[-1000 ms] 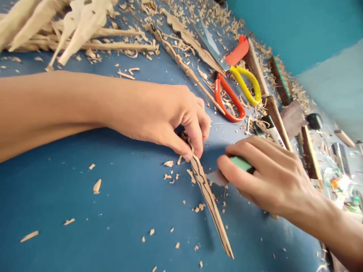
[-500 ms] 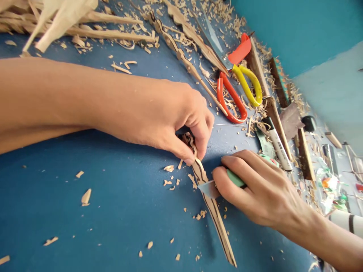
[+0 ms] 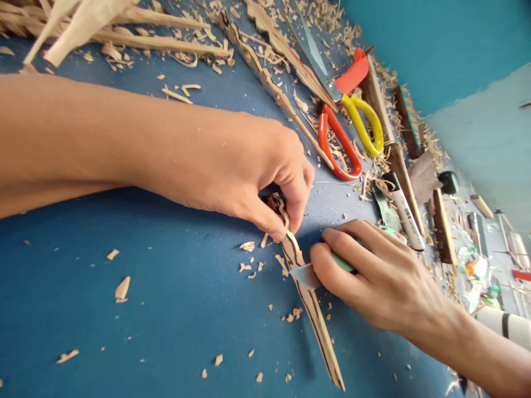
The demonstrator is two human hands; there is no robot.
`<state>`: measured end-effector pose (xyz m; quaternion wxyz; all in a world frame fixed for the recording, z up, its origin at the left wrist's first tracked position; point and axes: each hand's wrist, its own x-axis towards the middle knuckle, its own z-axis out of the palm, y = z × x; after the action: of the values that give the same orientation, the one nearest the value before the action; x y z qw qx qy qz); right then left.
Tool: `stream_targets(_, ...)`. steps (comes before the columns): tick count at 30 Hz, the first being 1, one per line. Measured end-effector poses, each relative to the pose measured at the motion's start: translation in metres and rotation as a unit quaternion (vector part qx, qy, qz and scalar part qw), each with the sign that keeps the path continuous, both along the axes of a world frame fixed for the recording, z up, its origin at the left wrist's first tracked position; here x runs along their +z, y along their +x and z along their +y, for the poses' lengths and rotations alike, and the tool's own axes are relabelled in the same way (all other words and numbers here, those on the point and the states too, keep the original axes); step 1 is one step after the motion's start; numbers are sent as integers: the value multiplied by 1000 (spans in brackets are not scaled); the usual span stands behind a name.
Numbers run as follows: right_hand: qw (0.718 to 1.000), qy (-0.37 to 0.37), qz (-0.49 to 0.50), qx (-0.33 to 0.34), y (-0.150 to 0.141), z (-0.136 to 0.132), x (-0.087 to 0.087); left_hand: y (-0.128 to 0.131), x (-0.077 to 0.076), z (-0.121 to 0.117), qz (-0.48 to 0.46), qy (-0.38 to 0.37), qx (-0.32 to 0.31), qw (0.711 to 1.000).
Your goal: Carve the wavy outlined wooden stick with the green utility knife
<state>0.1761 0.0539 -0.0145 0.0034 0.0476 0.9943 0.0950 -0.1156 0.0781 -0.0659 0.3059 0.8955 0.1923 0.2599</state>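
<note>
A thin wooden strip with dark drawn lines lies on the blue surface. My left hand pinches its upper end between thumb and fingers. My right hand is closed round a knife with a green handle. The knife's blade rests against the strip's edge, just below my left fingertips. Small wood chips lie around the strip.
Scissors with red and yellow handles lie beyond my hands among shavings. Several carved wooden strips and long sticks lie at the top. A marker, wooden bars and small tools line the right edge by a teal wall.
My right hand moved left and brought the knife blade onto the strip's edge. My left hand kept its pinch on the strip. The view shifted slightly downward.
</note>
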Motion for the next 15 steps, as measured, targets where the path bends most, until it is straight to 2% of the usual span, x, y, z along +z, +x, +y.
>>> stream_targets(9,999,8,-27,-34,-3,-1,4,2,13,-6,15,13,31,999)
stream_targets(15,999,8,-28,-23,-3,0,1,0,16,-12,29,5,35,999)
